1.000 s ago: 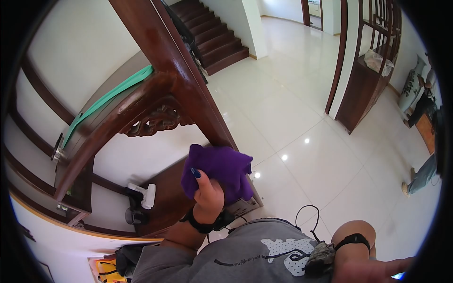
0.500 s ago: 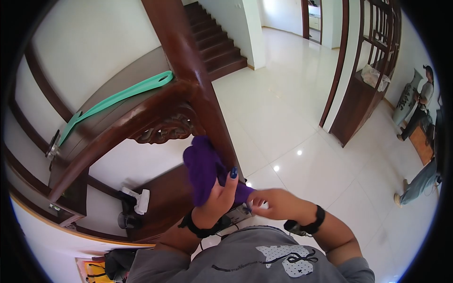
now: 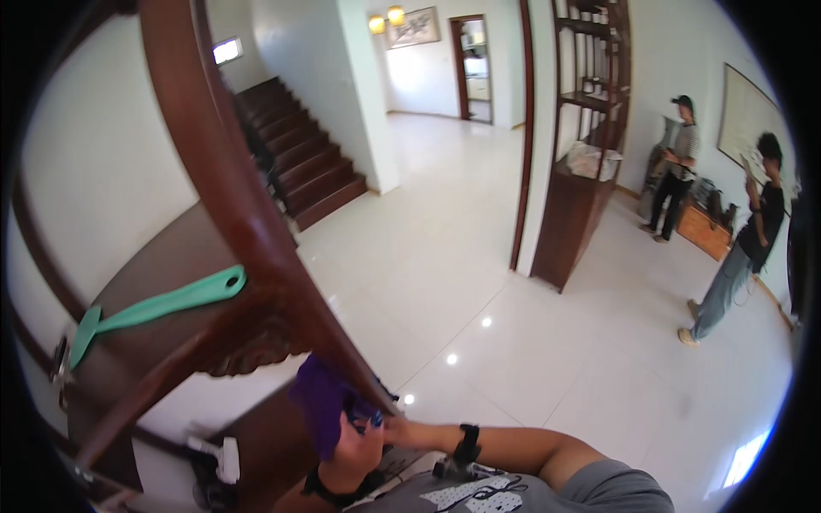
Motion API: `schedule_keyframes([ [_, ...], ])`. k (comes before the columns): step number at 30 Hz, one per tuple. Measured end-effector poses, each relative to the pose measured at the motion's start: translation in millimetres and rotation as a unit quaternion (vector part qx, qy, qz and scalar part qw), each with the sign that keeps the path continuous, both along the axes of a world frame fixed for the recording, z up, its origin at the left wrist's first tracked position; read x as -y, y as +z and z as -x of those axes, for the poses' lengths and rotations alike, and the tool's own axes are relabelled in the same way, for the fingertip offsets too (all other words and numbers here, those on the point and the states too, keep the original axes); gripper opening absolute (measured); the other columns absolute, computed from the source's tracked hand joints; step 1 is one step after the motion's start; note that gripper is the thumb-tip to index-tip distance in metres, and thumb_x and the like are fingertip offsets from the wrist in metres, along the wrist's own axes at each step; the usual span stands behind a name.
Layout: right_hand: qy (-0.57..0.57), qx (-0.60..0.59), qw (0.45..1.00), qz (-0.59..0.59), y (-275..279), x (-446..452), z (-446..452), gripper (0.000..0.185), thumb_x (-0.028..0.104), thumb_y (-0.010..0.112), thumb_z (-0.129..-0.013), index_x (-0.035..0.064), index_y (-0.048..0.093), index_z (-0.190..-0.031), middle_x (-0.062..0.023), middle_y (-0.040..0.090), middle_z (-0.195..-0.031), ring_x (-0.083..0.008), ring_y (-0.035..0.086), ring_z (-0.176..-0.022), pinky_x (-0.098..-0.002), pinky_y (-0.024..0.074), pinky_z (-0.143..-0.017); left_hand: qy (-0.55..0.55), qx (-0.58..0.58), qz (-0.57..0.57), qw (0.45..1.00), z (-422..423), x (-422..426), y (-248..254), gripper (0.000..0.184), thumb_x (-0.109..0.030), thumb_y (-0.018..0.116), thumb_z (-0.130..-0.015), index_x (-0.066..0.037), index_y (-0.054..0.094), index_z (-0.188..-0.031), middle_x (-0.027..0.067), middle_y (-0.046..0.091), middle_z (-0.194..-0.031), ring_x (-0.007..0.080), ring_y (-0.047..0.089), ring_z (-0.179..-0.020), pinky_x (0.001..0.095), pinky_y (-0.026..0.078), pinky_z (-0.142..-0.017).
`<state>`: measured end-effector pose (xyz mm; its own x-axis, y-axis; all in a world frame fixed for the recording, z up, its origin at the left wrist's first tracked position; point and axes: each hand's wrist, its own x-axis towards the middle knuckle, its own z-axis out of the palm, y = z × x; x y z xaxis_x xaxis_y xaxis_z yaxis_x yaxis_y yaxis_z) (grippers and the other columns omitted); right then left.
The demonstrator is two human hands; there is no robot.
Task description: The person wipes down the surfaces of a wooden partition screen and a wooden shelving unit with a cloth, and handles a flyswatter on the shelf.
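Gripping the purple cloth (image 3: 315, 400) with curled fingers, the left hand (image 3: 356, 448) sits low in view, its thumb raised. The cloth bunches up beside the dark wooden post (image 3: 256, 231), overlapping its lower part; whether it touches the wood, I cannot tell. The right hand (image 3: 410, 434) meets the left near the post's edge, but its fingers are mostly hidden, so how far open they are, or what they hold, cannot be told.

A bunched cloth could slip or unfold unevenly if only one hand has it firmly, and a loose corner might snag on the carved bracket (image 3: 256, 346). Above, the teal spatula-like tool (image 3: 175, 303) lies on the curved shelf (image 3: 192, 239) (its holed handle end close to the post), where a careless elbow or a hard knock to the frame might shift it.
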<state>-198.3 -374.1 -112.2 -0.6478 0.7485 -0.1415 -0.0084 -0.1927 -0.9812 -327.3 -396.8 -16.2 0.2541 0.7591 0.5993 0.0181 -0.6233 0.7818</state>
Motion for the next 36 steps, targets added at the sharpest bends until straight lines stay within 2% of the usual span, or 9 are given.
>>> schedule_keyframes([
  [2, -0.030, -0.114, 0.993, -0.006, 35.7, 20.5, -7.0, 0.052, 0.033, 0.051, -0.097, 0.0055, 0.039, -0.139, -0.0092, 0.048, -0.132, -0.0162, 0.042, -0.123, -0.0280, 0.0337, -0.102, -0.090, 0.036, 0.078, 0.992, -2.9, 13.0, 31.3, 0.042, -0.007, 0.044, -0.093, 0.010, 0.034, -0.130, 0.0182, 0.048, -0.125, 0.0240, 0.049, -0.114, 0.0347, 0.037, -0.099],
  [9, -0.100, -0.217, 0.969, -0.060, 76.5, 53.9, -15.2, 0.059, 0.021, 0.052, -0.097, 0.0020, 0.024, -0.145, -0.0085, 0.040, -0.140, -0.0167, 0.038, -0.129, -0.0313, 0.0321, -0.107, 0.002, -0.216, -0.149, 0.965, 6.7, 16.2, 82.8, 0.040, -0.016, 0.046, -0.093, 0.008, 0.042, -0.125, 0.0190, 0.054, -0.114, 0.0270, 0.054, -0.106, 0.0342, 0.040, -0.094],
  [11, -0.129, -0.133, 0.964, -0.189, 89.3, 62.7, -21.9, 0.059, 0.019, 0.053, -0.096, 0.0005, 0.025, -0.144, -0.0129, 0.041, -0.138, -0.0231, 0.040, -0.128, -0.0335, 0.0323, -0.107, 0.007, -0.202, -0.139, 0.969, 7.5, 15.0, 80.0, 0.043, -0.020, 0.047, -0.093, 0.008, 0.042, -0.125, 0.0188, 0.054, -0.115, 0.0268, 0.054, -0.107, 0.0341, 0.040, -0.094],
  [13, -0.194, -0.047, 0.894, -0.402, 101.8, 74.6, -26.5, 0.059, 0.017, 0.054, -0.094, -0.0001, 0.026, -0.144, -0.0166, 0.041, -0.138, -0.0272, 0.042, -0.126, -0.0346, 0.0331, -0.106, 0.012, -0.180, -0.122, 0.976, 8.4, 13.7, 70.7, 0.045, -0.024, 0.048, -0.093, 0.008, 0.042, -0.124, 0.0185, 0.054, -0.116, 0.0266, 0.053, -0.108, 0.0341, 0.039, -0.095],
  [17, -0.351, 0.028, 0.750, -0.561, 111.9, 68.7, -31.8, 0.066, 0.020, 0.065, -0.085, -0.0020, 0.033, -0.139, -0.0234, 0.046, -0.127, -0.0349, 0.048, -0.114, -0.0408, 0.0374, -0.096, 0.034, -0.115, -0.075, 0.990, 10.4, 7.2, 49.8, 0.051, -0.032, 0.050, -0.092, 0.008, 0.043, -0.124, 0.0181, 0.053, -0.117, 0.0262, 0.053, -0.109, 0.0339, 0.039, -0.096],
  [26, -0.394, 0.031, 0.769, -0.501, 145.5, 9.7, -40.0, 0.063, 0.032, 0.072, -0.076, 0.0018, 0.039, -0.120, -0.0175, 0.040, -0.101, -0.0337, 0.042, -0.093, -0.0393, 0.0362, -0.084, -0.047, -0.019, -0.040, 0.998, 4.0, -45.1, 52.7, 0.067, -0.050, 0.053, -0.091, 0.008, 0.044, -0.125, 0.0164, 0.052, -0.123, 0.0246, 0.051, -0.114, 0.0332, 0.037, -0.100],
  [28, -0.390, -0.020, 0.764, -0.513, 157.6, -1.0, -34.9, 0.057, 0.032, 0.072, -0.076, 0.0035, 0.042, -0.114, -0.0153, 0.041, -0.099, -0.0303, 0.042, -0.090, -0.0381, 0.0365, -0.082, -0.121, 0.061, 0.088, 0.987, -1.1, -51.8, 64.2, 0.081, -0.056, 0.064, -0.082, 0.009, 0.041, -0.126, 0.0150, 0.054, -0.118, 0.0246, 0.052, -0.110, 0.0352, 0.038, -0.098],
  [32, -0.328, -0.059, 0.807, -0.488, 183.4, -23.5, -34.2, 0.048, 0.033, 0.070, -0.077, 0.0040, 0.043, -0.105, -0.0110, 0.043, -0.092, -0.0233, 0.044, -0.081, -0.0320, 0.0388, -0.074, -0.073, 0.031, -0.020, 0.997, -1.0, -77.6, 77.6, 0.077, -0.047, 0.067, -0.084, 0.007, 0.037, -0.130, 0.0149, 0.052, -0.122, 0.0249, 0.050, -0.115, 0.0366, 0.035, -0.102],
  [36, -0.320, -0.068, 0.847, -0.419, 174.5, -39.0, -27.3, 0.055, 0.052, 0.063, -0.080, 0.0037, 0.041, -0.098, -0.0090, 0.045, -0.082, -0.0226, 0.045, -0.071, -0.0311, 0.0402, -0.066, -0.031, 0.026, -0.044, 0.998, -4.8, -70.6, 78.5, 0.055, -0.029, 0.065, -0.085, 0.003, 0.046, -0.125, 0.0135, 0.054, -0.120, 0.0234, 0.052, -0.112, 0.0359, 0.038, -0.099],
])
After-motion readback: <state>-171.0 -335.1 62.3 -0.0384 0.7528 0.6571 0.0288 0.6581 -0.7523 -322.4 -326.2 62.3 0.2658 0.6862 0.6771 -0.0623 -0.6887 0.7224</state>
